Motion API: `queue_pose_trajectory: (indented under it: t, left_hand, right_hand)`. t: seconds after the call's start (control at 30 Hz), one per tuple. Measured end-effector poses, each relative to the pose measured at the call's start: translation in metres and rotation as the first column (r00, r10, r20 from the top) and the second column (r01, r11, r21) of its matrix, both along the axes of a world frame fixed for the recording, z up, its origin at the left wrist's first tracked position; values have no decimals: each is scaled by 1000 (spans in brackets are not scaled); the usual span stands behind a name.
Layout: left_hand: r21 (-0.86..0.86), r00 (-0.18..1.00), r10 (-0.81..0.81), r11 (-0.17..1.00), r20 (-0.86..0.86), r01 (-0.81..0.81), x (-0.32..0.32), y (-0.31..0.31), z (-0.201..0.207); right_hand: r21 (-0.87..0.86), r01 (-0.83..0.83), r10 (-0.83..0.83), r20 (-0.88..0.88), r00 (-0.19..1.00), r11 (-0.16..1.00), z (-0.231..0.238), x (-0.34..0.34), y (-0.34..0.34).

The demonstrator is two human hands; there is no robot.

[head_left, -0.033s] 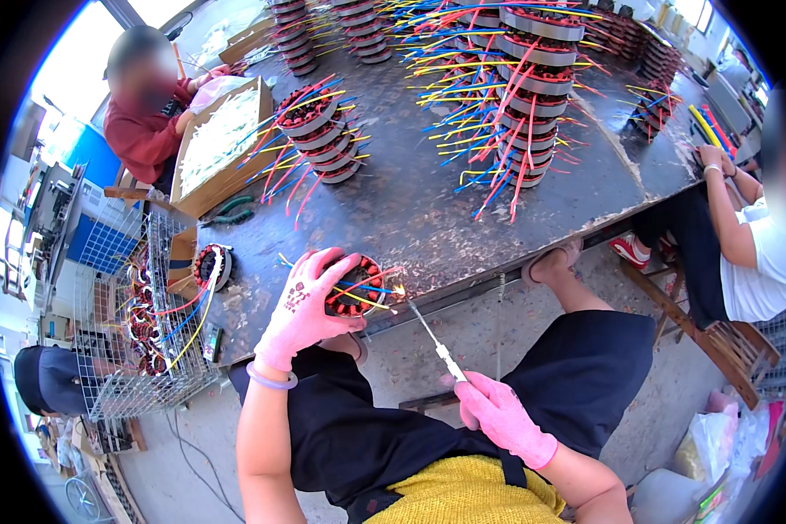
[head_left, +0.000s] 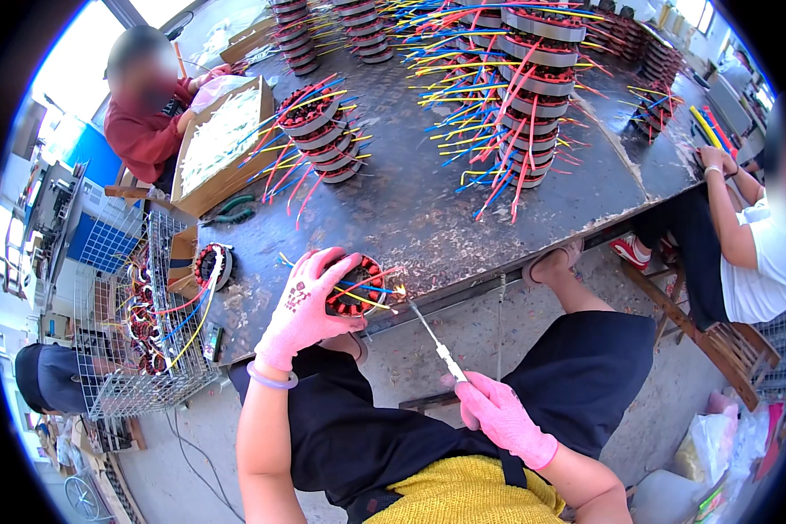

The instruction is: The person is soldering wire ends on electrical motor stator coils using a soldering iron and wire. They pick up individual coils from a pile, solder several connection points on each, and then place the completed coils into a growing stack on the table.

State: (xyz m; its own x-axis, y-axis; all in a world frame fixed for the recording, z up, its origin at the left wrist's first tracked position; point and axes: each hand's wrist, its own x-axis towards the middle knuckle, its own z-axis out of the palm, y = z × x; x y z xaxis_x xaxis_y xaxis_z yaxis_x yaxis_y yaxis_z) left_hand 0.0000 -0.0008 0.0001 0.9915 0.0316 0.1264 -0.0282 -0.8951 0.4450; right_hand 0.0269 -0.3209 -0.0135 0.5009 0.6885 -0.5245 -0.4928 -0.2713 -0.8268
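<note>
My left hand point(head_left: 301, 301), in a pink glove, is closed round a motor stator point(head_left: 376, 299) at the table's near edge. The stator is a grey ring with red-and-black windings. Its red, blue and yellow lead wires point(head_left: 374, 288) point right. In my right hand point(head_left: 502, 415), also gloved in pink, is a long-necked lighter point(head_left: 446, 360) with a pale handle and a thin metal neck. A small flame point(head_left: 400, 290) burns between the lighter's tip and the wire ends. Whether it touches every wire is too small to tell.
Stacks of wired stators point(head_left: 533, 105) stand on the dark table point(head_left: 393, 210). Left are a carton of white pieces point(head_left: 223, 144), green-handled pliers point(head_left: 234, 210), another stator point(head_left: 213, 266) and a wire basket point(head_left: 122, 384). One person point(head_left: 144, 113) sits far left, another point(head_left: 742, 236) right.
</note>
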Motion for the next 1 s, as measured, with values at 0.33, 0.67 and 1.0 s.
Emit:
queue_pose_trajectory:
  t: [0.33,0.67,1.0]
  left_hand:
    - [11,999,-37,999,23,37,2,9,-5]
    - [59,999,-20,998,50,18,0,10,0]
    - [30,999,-42,999,26,41,-2,14,0]
  right_hand:
    - [-3,7,-7,1,1000,1000,-3,-3,-3]
    - [11,25,-25,-43,999,1000,-3,-3,1]
    - [-33,-42,44,71,997,999,-10,-4,-6]
